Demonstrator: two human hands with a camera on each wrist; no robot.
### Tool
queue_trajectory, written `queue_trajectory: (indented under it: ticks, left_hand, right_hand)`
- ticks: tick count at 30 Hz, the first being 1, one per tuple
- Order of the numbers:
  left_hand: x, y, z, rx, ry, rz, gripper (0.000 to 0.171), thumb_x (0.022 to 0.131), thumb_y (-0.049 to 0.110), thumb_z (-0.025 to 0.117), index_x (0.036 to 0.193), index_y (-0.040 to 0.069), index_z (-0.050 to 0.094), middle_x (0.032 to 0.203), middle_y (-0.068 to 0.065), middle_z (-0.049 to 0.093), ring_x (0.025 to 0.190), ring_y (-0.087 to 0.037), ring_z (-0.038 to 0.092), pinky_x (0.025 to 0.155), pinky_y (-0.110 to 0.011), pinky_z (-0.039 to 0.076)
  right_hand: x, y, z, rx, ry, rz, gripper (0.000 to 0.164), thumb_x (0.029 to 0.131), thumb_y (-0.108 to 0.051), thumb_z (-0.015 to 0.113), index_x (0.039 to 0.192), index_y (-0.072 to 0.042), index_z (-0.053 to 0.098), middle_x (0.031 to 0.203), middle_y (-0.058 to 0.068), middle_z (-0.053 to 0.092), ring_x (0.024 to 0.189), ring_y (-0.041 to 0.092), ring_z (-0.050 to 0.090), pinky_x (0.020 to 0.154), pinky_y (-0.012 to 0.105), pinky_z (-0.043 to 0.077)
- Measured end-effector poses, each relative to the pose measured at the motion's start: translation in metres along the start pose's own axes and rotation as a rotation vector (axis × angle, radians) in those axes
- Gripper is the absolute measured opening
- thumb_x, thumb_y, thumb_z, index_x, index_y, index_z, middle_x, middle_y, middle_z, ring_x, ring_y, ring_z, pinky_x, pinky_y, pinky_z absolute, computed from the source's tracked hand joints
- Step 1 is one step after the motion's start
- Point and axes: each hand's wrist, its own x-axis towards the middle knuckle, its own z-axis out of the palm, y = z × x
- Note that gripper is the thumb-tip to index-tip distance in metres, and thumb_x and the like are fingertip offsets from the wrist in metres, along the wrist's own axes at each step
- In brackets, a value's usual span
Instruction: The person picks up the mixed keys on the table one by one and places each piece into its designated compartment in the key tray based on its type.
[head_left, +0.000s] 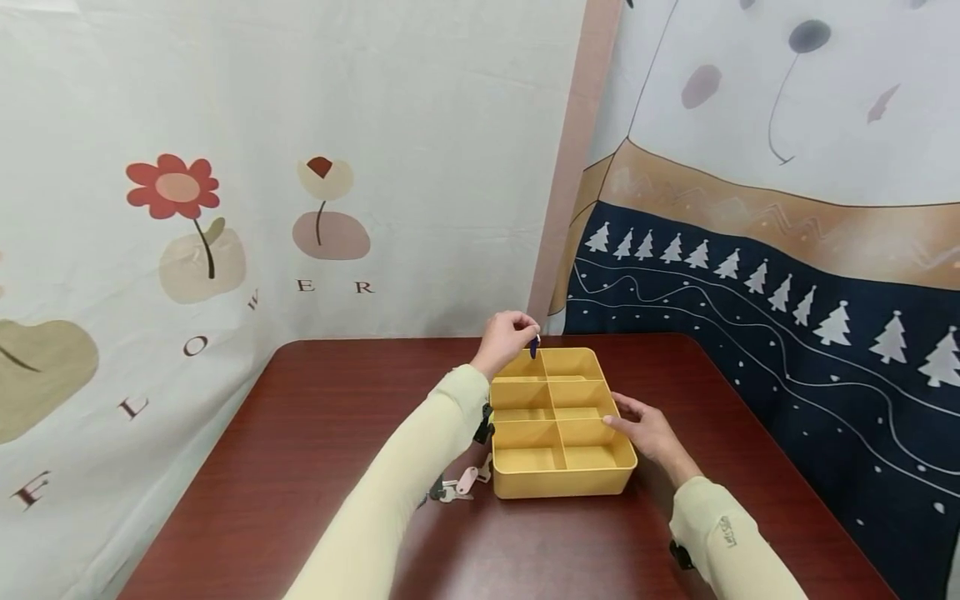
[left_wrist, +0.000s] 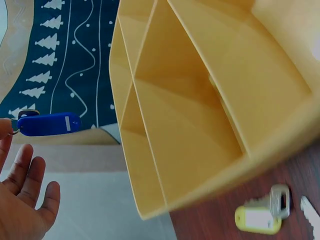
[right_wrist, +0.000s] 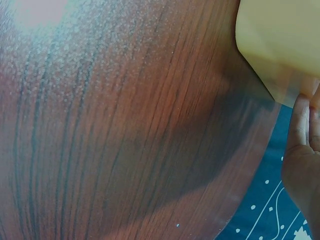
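A yellow six-compartment organizer box (head_left: 566,485) sits on the table. Over its far left compartment, my left hand (head_left: 506,340) pinches a small ring between thumb and forefinger; a blue key tag (left_wrist: 50,125) hangs from it. The left wrist view shows the other fingers (left_wrist: 34,177) spread loosely. At the box's right side, my right hand (head_left: 648,429) rests with the thumb on the rim and the fairly straight fingers (right_wrist: 299,122) against the outer wall. The compartments that show hold nothing visible.
Left of the box lie several keys, among them one with a pink tag (head_left: 467,479) and one with a yellow tag (left_wrist: 257,220); my left forearm partly hides them. The dark red wooden table (head_left: 337,400) ends at printed curtains (head_left: 420,167) behind and to the right.
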Motion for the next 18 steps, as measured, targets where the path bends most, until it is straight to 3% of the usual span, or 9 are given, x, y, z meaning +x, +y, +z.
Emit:
queue_trajectory:
  ticks: [12,18]
  left_hand:
    - [0.012,0.005,0.038,-0.054,-0.013,-0.041,0.014,0.095,0.018,0.067,0.095,0.007,0.075,0.091,0.000,0.070,0.083,-0.017,0.056,0.072,-0.027,0.047]
    - [0.013,0.005,0.054,-0.015,-0.008,-0.067,0.013,0.095,0.020,0.067,0.092,0.010,0.075,0.088,0.002,0.069,0.080,-0.015,0.057,0.073,-0.027,0.048]
  right_hand:
    - [0.000,0.000,0.002,0.017,0.005,0.006,0.057,0.097,-0.017,0.066,0.147,0.000,0.044,0.140,0.025,0.052,0.123,0.038,0.053,0.098,0.046,0.047]
    - [0.001,0.000,0.001,0.011,0.016,0.022,0.059,0.096,-0.019,0.067,0.147,-0.002,0.045,0.140,0.024,0.052,0.124,0.037,0.053,0.099,0.047,0.046]
